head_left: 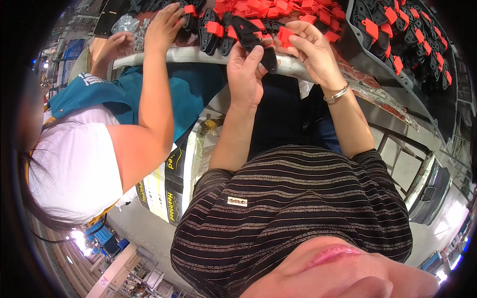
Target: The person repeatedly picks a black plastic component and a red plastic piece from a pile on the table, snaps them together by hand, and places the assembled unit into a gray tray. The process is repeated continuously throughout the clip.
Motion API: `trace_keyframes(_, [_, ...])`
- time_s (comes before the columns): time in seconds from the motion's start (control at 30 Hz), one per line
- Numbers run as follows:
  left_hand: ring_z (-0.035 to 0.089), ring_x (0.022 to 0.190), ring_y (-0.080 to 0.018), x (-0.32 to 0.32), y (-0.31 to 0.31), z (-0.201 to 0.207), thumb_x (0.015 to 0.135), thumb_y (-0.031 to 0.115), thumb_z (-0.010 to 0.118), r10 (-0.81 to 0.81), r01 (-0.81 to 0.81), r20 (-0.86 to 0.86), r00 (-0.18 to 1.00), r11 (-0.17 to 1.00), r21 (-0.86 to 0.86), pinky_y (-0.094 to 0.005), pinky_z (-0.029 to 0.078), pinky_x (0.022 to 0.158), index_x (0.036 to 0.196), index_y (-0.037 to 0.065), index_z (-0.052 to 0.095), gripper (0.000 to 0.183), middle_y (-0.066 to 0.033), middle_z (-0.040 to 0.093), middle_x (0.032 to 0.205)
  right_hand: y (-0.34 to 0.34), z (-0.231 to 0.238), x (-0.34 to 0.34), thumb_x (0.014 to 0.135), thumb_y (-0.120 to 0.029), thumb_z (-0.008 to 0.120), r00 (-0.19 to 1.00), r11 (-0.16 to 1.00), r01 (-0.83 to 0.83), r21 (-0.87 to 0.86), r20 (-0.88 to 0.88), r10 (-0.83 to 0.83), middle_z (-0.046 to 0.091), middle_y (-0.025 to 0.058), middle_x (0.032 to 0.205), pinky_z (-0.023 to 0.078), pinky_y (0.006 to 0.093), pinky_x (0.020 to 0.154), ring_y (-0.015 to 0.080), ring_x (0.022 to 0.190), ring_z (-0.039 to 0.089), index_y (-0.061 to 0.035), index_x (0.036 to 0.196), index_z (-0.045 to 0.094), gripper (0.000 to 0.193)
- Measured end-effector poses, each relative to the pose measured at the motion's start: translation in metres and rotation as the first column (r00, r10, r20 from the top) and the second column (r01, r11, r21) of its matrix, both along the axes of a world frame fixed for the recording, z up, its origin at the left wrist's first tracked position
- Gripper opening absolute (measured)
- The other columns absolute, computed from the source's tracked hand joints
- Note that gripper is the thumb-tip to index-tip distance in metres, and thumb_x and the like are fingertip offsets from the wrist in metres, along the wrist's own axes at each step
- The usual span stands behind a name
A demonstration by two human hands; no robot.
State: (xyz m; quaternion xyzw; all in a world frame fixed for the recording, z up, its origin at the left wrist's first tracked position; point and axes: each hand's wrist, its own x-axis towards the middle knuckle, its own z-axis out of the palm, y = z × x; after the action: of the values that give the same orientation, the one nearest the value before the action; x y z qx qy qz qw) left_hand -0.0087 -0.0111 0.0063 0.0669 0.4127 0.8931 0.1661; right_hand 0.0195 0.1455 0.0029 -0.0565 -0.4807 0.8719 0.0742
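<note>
My left hand (247,74) is closed around a long black plastic part (243,31), held tilted above the table's near edge. A small metal coil spring (267,37) shows at the middle of that part. Just to the right, my right hand (318,54) pinches a red plastic piece (284,37) between thumb and fingers. The red piece is close beside the spring; whether it touches the black part I cannot tell. Behind the left hand, several black parts with red pieces on them (214,29) lie on the table.
A heap of loose red pieces (278,7) covers the far middle of the table. At the right stands a dark bin (362,54) of black-and-red parts. On the left sits a co-worker, whose hand (161,30) reaches toward black parts near small metal pieces (140,35) and a clear plastic bag (124,24).
</note>
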Motion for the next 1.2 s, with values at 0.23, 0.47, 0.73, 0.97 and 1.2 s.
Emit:
trace_keyframes(0.23, [0.065, 0.085, -0.0183, 0.006, 0.004, -0.003, 0.090, 0.004, 0.054, -0.041, 0.039, 0.055, 0.998, 0.999, 0.035, -0.0310, 0.059, 0.064, 0.107, 0.001, 0.048, 0.018, -0.0123, 0.063, 0.099, 0.005, -0.019, 0.005, 0.086, 0.003, 0.048, 0.979, 0.992, 0.056, 0.115, -0.199, -0.032, 0.057, 0.0105, 0.114, 0.045, 0.0263, 0.081, 0.0137, 0.094, 0.056, -0.0001, 0.100, 0.059, 0.018])
trace_keyframes(0.47, [0.065, 0.083, -0.0171, 0.006, 0.005, 0.002, 0.091, 0.004, 0.053, -0.067, 0.066, 0.009, 0.998, 0.998, 0.018, -0.0314, 0.059, 0.066, 0.107, 0.001, 0.049, 0.018, -0.0106, 0.063, 0.098, 0.000, -0.006, 0.016, 0.091, -0.002, 0.048, 0.994, 1.000, -0.011, -0.001, -0.106, 0.011, 0.060, 0.0088, 0.111, 0.045, 0.0239, 0.076, 0.0098, 0.086, 0.056, 0.0000, 0.099, 0.060, 0.015])
trace_keyframes(0.73, [0.061, 0.076, -0.0087, 0.015, 0.007, 0.008, 0.088, 0.003, 0.058, 0.002, -0.004, -0.026, 1.000, 0.996, -0.085, -0.0197, 0.051, 0.059, 0.107, 0.002, 0.052, 0.020, -0.0059, 0.063, 0.097, -0.021, 0.001, 0.018, 0.087, 0.002, 0.058, 0.927, 0.918, 0.268, 0.293, -0.339, -0.162, 0.062, 0.0131, 0.109, 0.048, 0.0255, 0.086, 0.0138, 0.099, 0.059, -0.0017, 0.118, 0.038, 0.037])
trace_keyframes(0.97, [0.060, 0.079, -0.0071, 0.021, 0.008, 0.003, 0.085, 0.002, 0.063, -0.008, -0.001, -0.078, 0.997, 0.993, -0.115, -0.0170, 0.047, 0.062, 0.105, 0.000, 0.056, 0.021, -0.0057, 0.064, 0.097, -0.028, 0.001, 0.021, 0.087, 0.004, 0.057, 0.895, 0.828, 0.404, 0.390, -0.357, -0.269, 0.062, 0.0136, 0.109, 0.049, 0.0248, 0.085, 0.0146, 0.097, 0.061, -0.0009, 0.115, 0.038, 0.035])
trace_keyframes(1.2, [0.059, 0.078, -0.0055, 0.022, 0.008, 0.003, 0.084, 0.001, 0.063, -0.010, 0.009, -0.014, 1.000, 0.999, -0.045, -0.0141, 0.044, 0.058, 0.107, 0.001, 0.058, 0.023, -0.0065, 0.066, 0.096, -0.027, 0.005, 0.022, 0.086, 0.006, 0.057, 0.861, 0.828, 0.417, 0.375, -0.454, -0.228, 0.061, 0.0161, 0.108, 0.050, 0.0263, 0.083, 0.0182, 0.096, 0.063, -0.0004, 0.115, 0.036, 0.036])
